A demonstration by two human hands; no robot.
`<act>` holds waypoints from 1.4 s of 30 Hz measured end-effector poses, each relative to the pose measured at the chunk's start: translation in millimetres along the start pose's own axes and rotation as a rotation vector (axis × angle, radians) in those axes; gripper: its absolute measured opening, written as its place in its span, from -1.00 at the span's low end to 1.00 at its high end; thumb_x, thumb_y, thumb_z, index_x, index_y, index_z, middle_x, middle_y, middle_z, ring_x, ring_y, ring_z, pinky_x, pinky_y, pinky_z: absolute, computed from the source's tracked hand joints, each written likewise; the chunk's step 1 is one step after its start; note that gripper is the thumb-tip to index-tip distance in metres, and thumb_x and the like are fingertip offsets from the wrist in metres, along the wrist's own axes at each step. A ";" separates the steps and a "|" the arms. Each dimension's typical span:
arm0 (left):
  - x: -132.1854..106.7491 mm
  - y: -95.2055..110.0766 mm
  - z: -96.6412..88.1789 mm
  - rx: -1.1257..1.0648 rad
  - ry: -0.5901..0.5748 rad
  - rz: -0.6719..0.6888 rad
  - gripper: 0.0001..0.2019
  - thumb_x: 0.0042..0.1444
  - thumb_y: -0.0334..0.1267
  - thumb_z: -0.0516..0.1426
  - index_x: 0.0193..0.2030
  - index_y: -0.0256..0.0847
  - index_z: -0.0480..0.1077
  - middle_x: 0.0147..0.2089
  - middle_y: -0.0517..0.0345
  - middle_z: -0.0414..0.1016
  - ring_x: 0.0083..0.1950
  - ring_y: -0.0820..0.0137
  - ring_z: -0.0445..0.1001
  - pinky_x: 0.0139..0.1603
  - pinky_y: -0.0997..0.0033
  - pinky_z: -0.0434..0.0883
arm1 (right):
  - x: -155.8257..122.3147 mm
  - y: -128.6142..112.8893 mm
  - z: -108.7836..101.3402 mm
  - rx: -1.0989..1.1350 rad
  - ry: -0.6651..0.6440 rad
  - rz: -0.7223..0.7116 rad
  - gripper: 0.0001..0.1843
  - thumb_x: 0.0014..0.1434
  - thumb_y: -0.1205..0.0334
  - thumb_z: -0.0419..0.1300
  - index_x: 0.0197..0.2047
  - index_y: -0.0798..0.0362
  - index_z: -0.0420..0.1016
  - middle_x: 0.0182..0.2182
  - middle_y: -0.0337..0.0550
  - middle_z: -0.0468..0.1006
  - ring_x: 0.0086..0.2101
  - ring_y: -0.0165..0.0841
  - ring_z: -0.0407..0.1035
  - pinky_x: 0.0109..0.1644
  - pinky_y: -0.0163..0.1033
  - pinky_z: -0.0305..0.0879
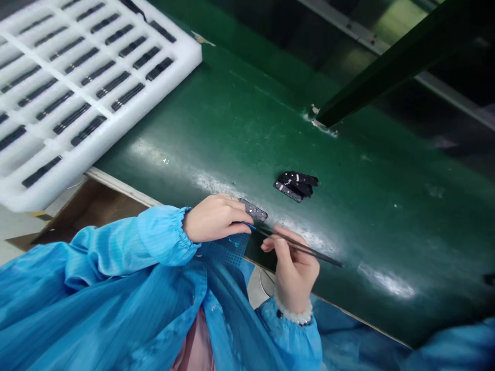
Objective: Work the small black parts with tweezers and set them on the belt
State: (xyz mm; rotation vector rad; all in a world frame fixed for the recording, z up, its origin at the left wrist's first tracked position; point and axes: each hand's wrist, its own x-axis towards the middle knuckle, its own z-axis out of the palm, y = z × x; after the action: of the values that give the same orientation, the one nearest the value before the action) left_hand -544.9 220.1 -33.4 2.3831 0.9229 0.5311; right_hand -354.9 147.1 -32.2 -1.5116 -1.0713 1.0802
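Note:
My left hand (pixel 214 217) is closed around a small dark flat part (pixel 253 210) with tiny holes, holding it just above the green belt's near edge. My right hand (pixel 293 265) pinches thin black tweezers (pixel 305 248) whose tip points left toward that part. Under both hands lies a blue dotted sheet (pixel 231 247). A small pile of similar black parts (pixel 296 185) rests on the belt a little beyond my hands. Both arms are in blue sleeves, and a bead bracelet is on the right wrist.
A white foam tray (pixel 181 56) with several slots holding black strip parts sits at the upper left, overhanging the green belt (pixel 240 118). A dark green bar (pixel 386 67) crosses the upper right. Another blue sleeve (pixel 464 345) shows at the lower right.

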 end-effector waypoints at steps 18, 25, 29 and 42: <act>0.6 -0.6 -0.1 0.041 0.015 0.082 -0.71 0.30 -0.19 -0.01 -0.32 -0.17 0.48 -0.37 0.27 0.52 -0.34 0.47 0.39 -0.30 0.42 0.15 | -2.3 6.0 -6.6 -0.033 -0.025 -0.094 -0.82 0.10 0.26 0.26 -0.18 0.01 0.54 -0.28 -0.14 0.62 -0.36 -0.34 0.56 -0.19 -0.17 0.55; 0.3 0.2 -1.7 0.063 0.016 0.081 -0.73 0.28 -0.22 0.02 -0.39 -0.18 0.46 -0.44 0.28 0.49 -0.39 0.49 0.35 -0.34 0.39 0.08 | 1.6 0.4 -8.6 -0.038 -0.106 -0.070 -0.82 0.11 0.26 0.26 -0.17 0.03 0.53 -0.30 -0.14 0.64 -0.34 -0.31 0.57 -0.21 -0.21 0.57; -0.2 0.3 -1.5 0.066 0.010 0.076 -0.72 0.28 -0.21 0.02 -0.39 -0.18 0.46 -0.44 0.28 0.49 -0.39 0.50 0.34 -0.34 0.38 0.06 | 3.1 0.0 -7.7 -0.040 -0.139 -0.081 -0.83 0.11 0.28 0.25 -0.18 0.02 0.54 -0.29 -0.15 0.64 -0.33 -0.31 0.57 -0.20 -0.23 0.57; 0.5 1.5 -2.4 0.067 -0.001 0.069 -0.71 0.28 -0.19 0.02 -0.40 -0.19 0.45 -0.45 0.28 0.48 -0.40 0.48 0.32 -0.34 0.38 0.05 | 3.4 2.3 -11.8 -0.062 -0.208 -0.193 -0.77 0.13 0.39 0.22 -0.14 -0.06 0.53 -0.26 -0.21 0.63 -0.28 -0.36 0.56 -0.16 -0.25 0.54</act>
State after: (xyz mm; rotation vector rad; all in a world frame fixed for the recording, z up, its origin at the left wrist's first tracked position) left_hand -545.1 220.2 -30.5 2.4828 0.8738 0.5329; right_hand -342.4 147.6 -33.1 -1.3323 -1.3760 1.0929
